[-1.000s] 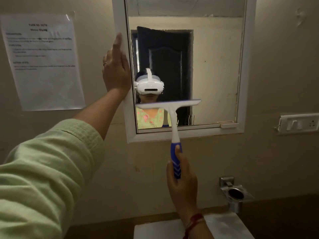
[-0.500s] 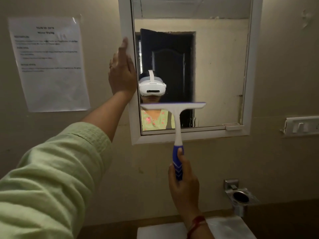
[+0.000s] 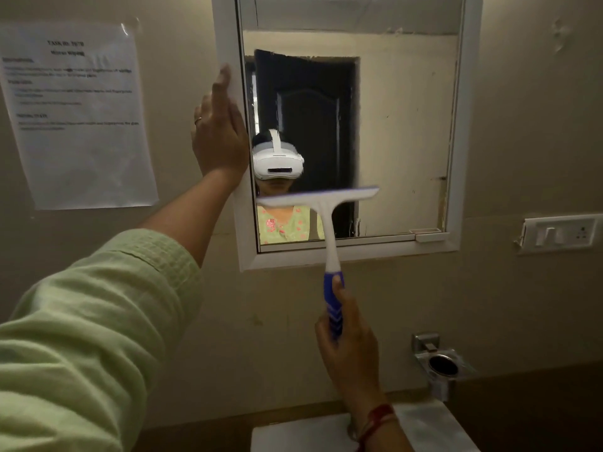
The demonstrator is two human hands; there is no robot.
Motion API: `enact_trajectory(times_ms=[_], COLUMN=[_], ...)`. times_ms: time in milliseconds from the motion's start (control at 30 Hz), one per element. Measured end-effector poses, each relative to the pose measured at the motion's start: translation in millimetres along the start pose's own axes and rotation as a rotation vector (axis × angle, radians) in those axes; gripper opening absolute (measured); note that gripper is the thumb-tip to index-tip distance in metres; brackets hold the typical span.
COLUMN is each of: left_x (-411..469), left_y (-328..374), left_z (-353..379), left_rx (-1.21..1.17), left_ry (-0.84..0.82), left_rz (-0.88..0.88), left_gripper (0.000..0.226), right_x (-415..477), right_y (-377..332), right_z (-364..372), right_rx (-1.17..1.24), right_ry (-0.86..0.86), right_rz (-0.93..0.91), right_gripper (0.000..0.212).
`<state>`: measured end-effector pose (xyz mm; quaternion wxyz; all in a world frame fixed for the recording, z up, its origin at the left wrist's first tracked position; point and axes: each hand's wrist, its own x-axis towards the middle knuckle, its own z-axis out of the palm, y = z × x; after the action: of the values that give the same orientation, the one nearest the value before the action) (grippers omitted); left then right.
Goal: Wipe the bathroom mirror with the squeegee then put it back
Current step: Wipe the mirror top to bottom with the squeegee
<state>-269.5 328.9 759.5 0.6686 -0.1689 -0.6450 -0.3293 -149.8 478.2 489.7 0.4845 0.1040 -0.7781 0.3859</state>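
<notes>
A mirror [image 3: 404, 125] in a white frame hangs on the beige wall. My right hand [image 3: 347, 340] grips the blue handle of a white squeegee [image 3: 321, 203]. Its blade lies nearly level across the lower left part of the glass, tilted slightly up to the right. My left hand [image 3: 218, 132] rests flat against the left side of the frame, fingers pointing up, holding nothing. The glass reflects a person in a white headset and a dark doorway.
A printed sheet [image 3: 76, 115] is taped to the wall at the left. A switch plate [image 3: 559, 233] sits right of the mirror. Below it a metal holder [image 3: 440, 363] juts from the wall. A white ledge [image 3: 424, 429] lies at the bottom edge.
The squeegee blade has stayed at about the same height on the lower glass. The view has shifted a little, so the mirror sits further right and lower in frame.
</notes>
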Motion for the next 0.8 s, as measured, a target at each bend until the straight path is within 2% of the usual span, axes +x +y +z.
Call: enact_trajectory(times_ms=[133,367,633,800], left_x=[0.6,0.3,-0.5,-0.5], left_y=[0.5,2.0,4.2,2.7], left_z=[0.6,-1.9,-3.1,-2.2], left_rx=[0.0,0.002,0.003,0.023], left_ry=[0.009,-0.005,-0.009,-0.01], left_rz=[-0.011,-0.013,-0.022,-0.019], left_gripper=[0.042,0.042,0.042,0.043], right_x=[-51.4,-1.2,-44.2,-17.4], right_y=[12.0,-2.5,5.6,-3.2], right_z=[10.3,-0.4,2.7,-5.4], right_rx=[0.053,0.024,0.051,0.044], right_ry=[-0.11,-0.01,-0.102,-0.034], right_rz=[0.091,-0.004,0.1,0.043], right_gripper=[0.098,0.08,0.09,0.078])
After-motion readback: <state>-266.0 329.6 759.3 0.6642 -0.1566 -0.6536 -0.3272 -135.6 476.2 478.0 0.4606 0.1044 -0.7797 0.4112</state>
